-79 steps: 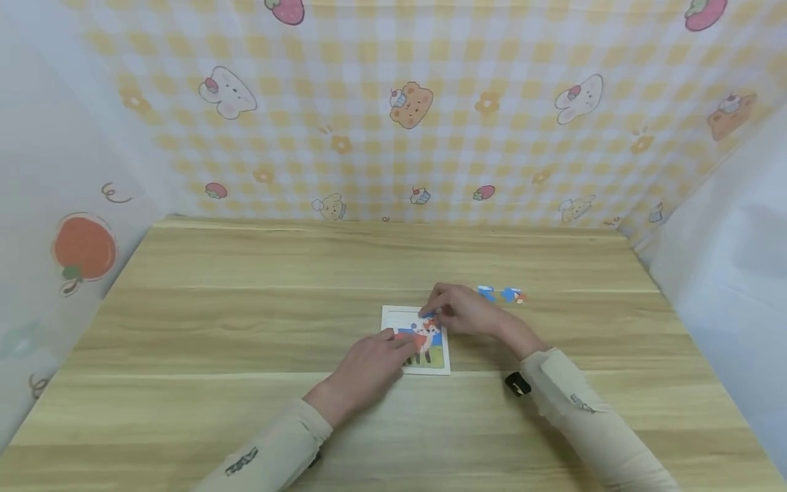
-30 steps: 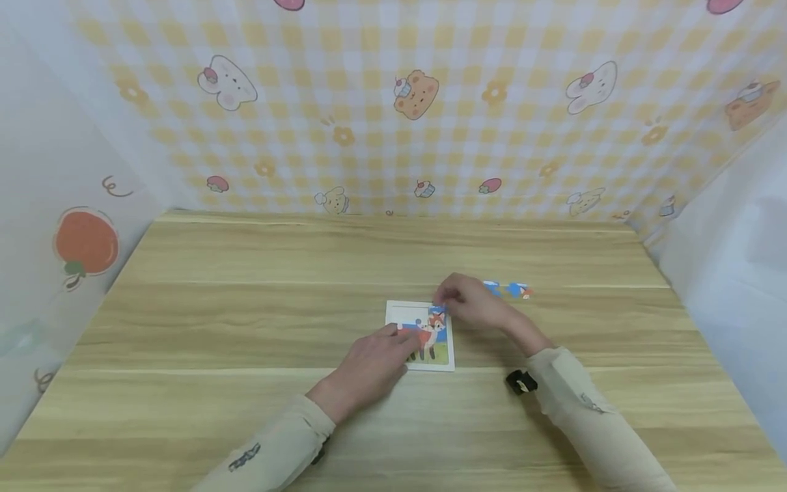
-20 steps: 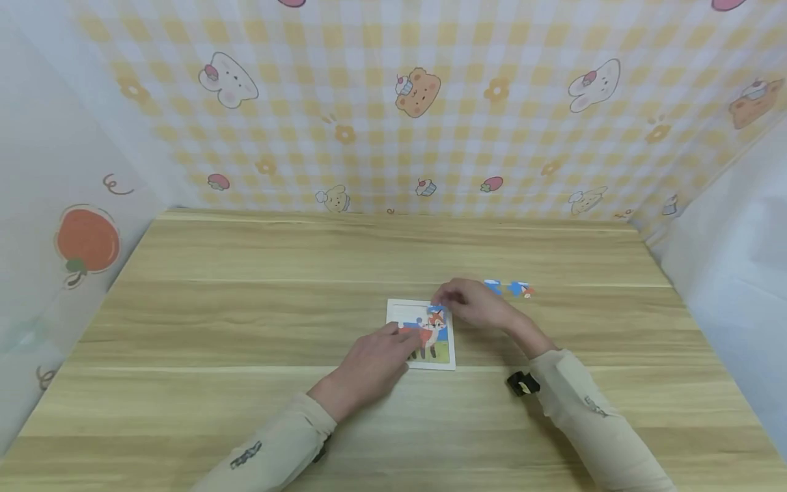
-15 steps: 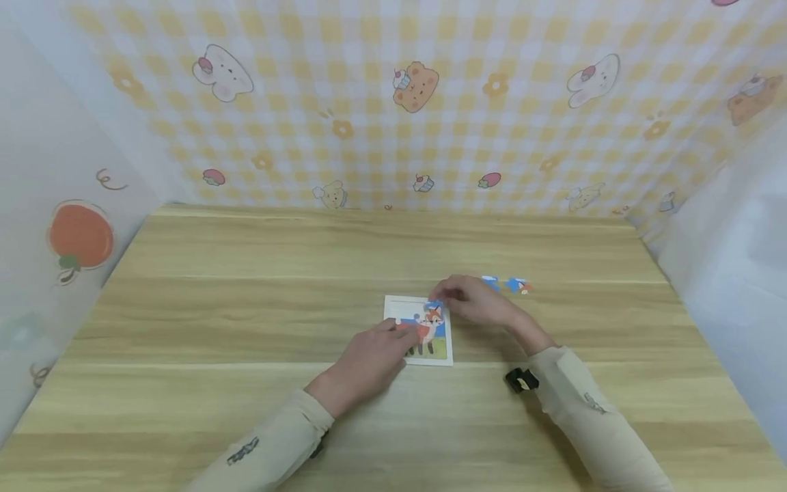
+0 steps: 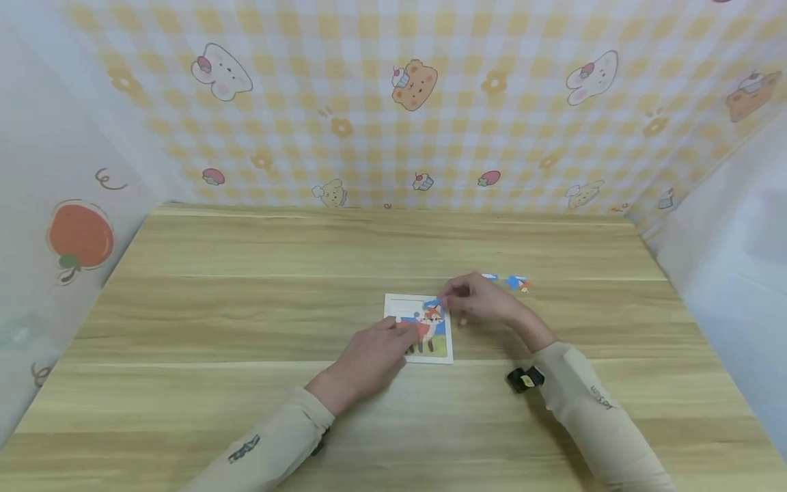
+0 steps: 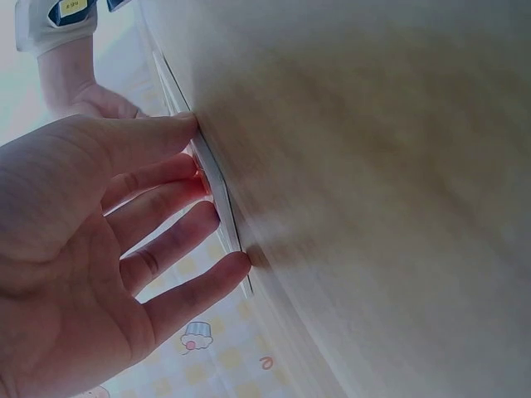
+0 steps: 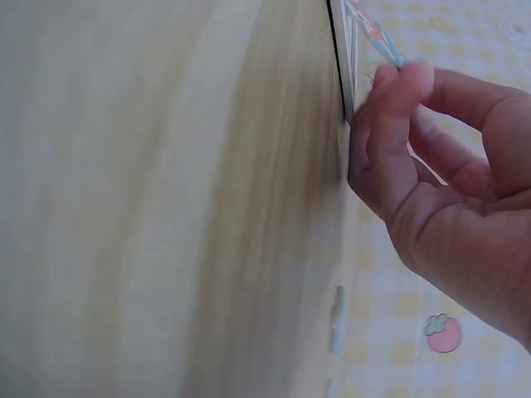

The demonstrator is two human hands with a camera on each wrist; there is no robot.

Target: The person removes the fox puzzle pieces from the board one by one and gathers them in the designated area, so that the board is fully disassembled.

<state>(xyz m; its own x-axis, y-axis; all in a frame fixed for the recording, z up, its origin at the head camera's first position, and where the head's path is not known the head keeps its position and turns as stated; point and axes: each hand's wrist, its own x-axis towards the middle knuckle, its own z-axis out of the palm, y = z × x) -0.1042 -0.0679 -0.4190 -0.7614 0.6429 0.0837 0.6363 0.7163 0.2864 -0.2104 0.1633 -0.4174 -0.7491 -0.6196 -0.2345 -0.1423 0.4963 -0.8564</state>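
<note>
A white-framed jigsaw puzzle board [image 5: 402, 307] with a fox picture lies on the table, its upper left part bare white. My left hand [image 5: 375, 359] rests on its lower left side, fingers extended over the picture. In the left wrist view, the thumb and little finger touch the board's edge. At the upper right corner my right hand [image 5: 476, 298] pinches a blue and orange puzzle piece [image 5: 432, 303] between thumb and fingers. The right wrist view shows this piece [image 7: 380, 37] tilted up from the board. My left hand covers part of the fox.
Two loose puzzle pieces lie behind my right hand, a blue and orange one [image 5: 518, 283] and a blue and white one [image 5: 489, 277] partly covered by the hand. The wooden table [image 5: 258, 273] meets a checked cloth backdrop [image 5: 369, 82] at the back.
My right hand moved from over the board to its upper right corner, then slightly further right. The pinched piece lay flatter in the corner a second ago and is now tilted. My left hand stayed put.
</note>
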